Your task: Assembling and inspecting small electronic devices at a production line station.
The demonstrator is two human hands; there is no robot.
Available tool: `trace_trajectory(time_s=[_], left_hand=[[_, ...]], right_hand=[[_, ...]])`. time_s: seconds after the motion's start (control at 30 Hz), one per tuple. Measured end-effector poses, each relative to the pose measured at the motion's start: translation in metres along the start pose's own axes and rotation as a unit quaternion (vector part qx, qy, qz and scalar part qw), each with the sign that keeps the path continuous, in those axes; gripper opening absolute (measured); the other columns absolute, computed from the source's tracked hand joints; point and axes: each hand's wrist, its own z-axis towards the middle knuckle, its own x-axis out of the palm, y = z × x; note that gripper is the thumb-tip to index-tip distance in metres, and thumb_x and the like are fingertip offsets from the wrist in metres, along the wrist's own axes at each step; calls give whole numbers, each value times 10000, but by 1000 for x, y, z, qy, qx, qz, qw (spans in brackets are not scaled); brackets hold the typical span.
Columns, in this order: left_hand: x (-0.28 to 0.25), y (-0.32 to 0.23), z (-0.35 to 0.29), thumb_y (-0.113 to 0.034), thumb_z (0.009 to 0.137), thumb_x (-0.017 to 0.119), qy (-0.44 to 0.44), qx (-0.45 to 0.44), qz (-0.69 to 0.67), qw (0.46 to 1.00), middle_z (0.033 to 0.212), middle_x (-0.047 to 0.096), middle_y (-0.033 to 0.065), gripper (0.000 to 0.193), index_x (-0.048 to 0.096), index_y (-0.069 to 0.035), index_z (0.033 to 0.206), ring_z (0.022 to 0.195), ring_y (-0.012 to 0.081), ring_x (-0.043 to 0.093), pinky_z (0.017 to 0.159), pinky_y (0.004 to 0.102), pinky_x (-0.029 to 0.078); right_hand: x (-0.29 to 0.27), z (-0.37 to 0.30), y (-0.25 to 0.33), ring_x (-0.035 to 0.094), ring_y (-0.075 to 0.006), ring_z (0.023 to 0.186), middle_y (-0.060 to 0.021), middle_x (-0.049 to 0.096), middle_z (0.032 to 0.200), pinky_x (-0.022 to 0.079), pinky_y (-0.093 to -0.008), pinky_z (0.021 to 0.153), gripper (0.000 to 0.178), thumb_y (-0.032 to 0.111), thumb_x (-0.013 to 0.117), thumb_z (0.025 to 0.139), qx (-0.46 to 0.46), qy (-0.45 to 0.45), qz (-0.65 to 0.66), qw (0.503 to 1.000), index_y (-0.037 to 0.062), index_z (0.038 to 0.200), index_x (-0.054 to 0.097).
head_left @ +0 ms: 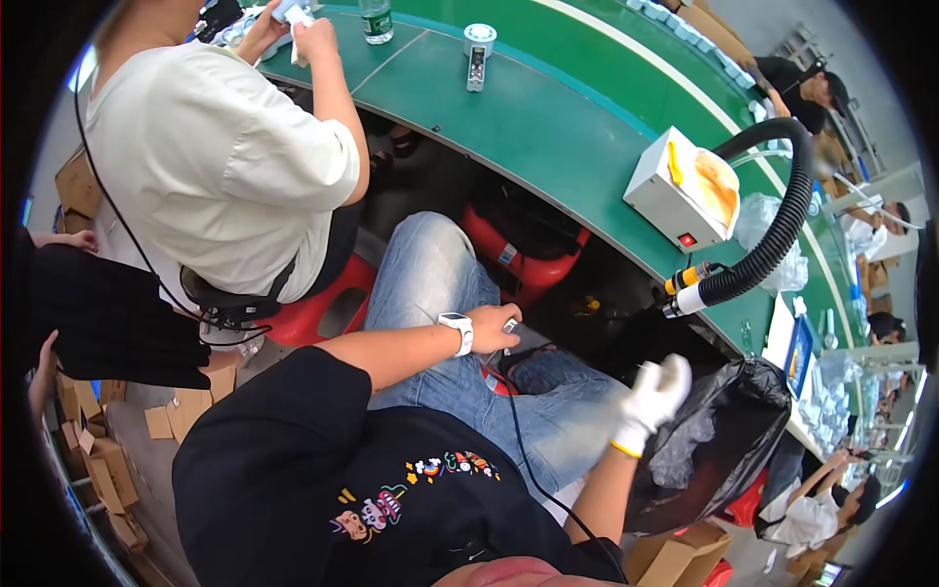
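Over my jeans [425, 284], my left hand [492, 328], with a white watch [457, 335] at the wrist, is closed round a small grey object [510, 327]. Most of that object is hidden by the fingers, so its kind does not show. A thin black cable [523, 440] runs from just below this hand down across my shirt. To the right, my right hand [653, 393] wears a white glove with a yellow cuff edge. It is raised beside my knee, thumb and fingers apart, with nothing seen in it.
A green bench [548, 127] curves ahead, bearing a handheld device [477, 57], a bottle [376, 20] and a white box [682, 191]. A black flexible hose [782, 230] arches at right above a black bin bag [729, 430]. A co-worker [225, 147] sits close on the left.
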Motion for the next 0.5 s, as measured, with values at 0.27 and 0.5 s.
trace_trajectory(time_s=[0.27, 0.5], left_hand=[[12, 3, -1, -148, 837, 737, -70, 29, -127, 989, 893, 690, 128, 449, 573, -53, 1244, 770, 264, 700, 718, 394, 568], [-8, -15, 31, -244, 994, 626, 58, -131, -579, 802, 841, 679, 81, 320, 574, -118, 1284, 594, 218, 652, 588, 386, 576]], right_hand=[[77, -73, -51, 699, -352, 1135, -133, 756, 1178, 532, -436, 1008, 380, 439, 673, 894, 17, 570, -422, 705, 174, 1138, 793], [82, -63, -58, 715, -364, 1053, -138, 767, 1084, 559, -459, 933, 359, 449, 667, 907, 61, 532, -337, 774, 174, 1096, 797]])
